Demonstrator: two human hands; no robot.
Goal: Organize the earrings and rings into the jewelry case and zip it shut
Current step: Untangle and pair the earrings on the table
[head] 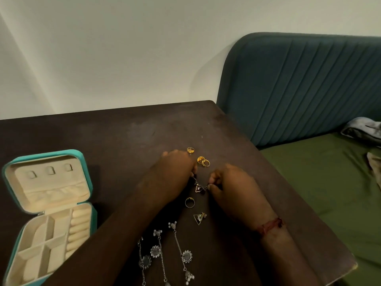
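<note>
Near the middle of the bench [123, 137], the left hand [175, 170] and right hand [233, 182], fingers curled, pinch a triangular earring [199, 188] between them. The open teal jewelry case [51, 182] lies at the left edge. Gold rings [203, 161] lie just beyond the hands.

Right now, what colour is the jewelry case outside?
The jewelry case is turquoise outside, cream inside; head view shows it.
</note>
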